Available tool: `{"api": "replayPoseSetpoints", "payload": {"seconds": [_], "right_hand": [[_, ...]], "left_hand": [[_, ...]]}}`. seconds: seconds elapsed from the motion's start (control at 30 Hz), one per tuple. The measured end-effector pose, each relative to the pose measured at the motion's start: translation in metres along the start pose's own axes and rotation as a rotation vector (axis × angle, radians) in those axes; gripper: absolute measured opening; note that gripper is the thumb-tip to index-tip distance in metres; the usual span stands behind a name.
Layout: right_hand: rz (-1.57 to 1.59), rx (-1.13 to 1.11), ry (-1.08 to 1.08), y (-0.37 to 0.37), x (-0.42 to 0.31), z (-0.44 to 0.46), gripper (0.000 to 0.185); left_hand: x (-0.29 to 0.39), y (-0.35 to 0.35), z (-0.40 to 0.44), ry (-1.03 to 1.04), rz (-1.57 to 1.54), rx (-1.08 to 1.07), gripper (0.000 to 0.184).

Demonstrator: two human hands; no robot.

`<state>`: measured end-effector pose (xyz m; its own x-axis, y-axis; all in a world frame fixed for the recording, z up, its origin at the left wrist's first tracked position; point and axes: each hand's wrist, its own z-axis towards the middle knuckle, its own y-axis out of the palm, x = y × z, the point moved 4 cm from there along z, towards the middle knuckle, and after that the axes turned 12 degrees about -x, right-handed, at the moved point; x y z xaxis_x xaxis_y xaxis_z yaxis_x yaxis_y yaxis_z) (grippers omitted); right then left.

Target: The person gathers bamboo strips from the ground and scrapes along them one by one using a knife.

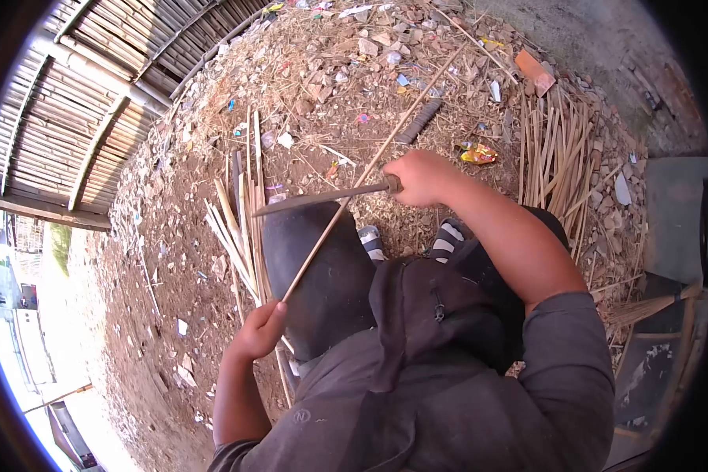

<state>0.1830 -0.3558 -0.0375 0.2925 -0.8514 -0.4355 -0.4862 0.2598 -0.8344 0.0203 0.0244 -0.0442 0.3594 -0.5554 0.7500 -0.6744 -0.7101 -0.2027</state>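
My right hand (422, 178) is closed round the handle of a long knife (322, 197), its blade pointing left above my knee. In my left hand (262, 330) I grip the near end of a thin bamboo strip (370, 163), which slants up and away to the right. The blade crosses the strip near its middle; whether the two touch I cannot tell. Beside my left leg lies a bundle of split bamboo strips (248, 212). A larger pile of strips (557, 149) lies on the ground to the right.
A dark ridged rod-like piece (421, 120) lies on the littered ground ahead, near a yellow and red wrapper (477, 153). A broken brick (535, 72) is at the upper right. A bamboo slat wall (86, 102) stands at the upper left.
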Motion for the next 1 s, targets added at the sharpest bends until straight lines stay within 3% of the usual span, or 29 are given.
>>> {"api": "replayPoseSetpoints", "payload": {"seconds": [0.1,0.2,0.4,0.6,0.7,0.9,1.0], "right_hand": [[0.256,0.129,0.17,0.002,0.058,0.016,0.032],[0.241,0.161,0.183,-0.006,0.071,0.012,0.04],[0.02,-0.028,0.004,-0.008,-0.014,-0.008,0.029],[0.13,0.098,-0.03,0.003,0.026,0.012,0.025],[0.101,0.03,0.034,-0.009,0.024,0.009,0.023],[0.019,0.026,0.062,-0.026,0.006,-0.006,0.024],[0.089,0.076,0.018,-0.024,0.024,0.0,0.025]], "left_hand": [[-0.001,-0.002,0.001,-0.076,-0.232,-0.104,0.041],[-0.002,-0.003,0.002,-0.045,-0.213,-0.105,0.041],[-0.012,-0.006,0.01,-0.007,-0.398,-0.243,0.043],[-0.014,-0.006,0.009,-0.048,-0.573,-0.271,0.044],[-0.007,-0.006,0.007,-0.057,-0.501,-0.244,0.043],[0.003,-0.002,0.003,0.13,0.262,0.128,0.045],[0.013,0.006,0.002,0.168,0.454,0.231,0.042]]}}
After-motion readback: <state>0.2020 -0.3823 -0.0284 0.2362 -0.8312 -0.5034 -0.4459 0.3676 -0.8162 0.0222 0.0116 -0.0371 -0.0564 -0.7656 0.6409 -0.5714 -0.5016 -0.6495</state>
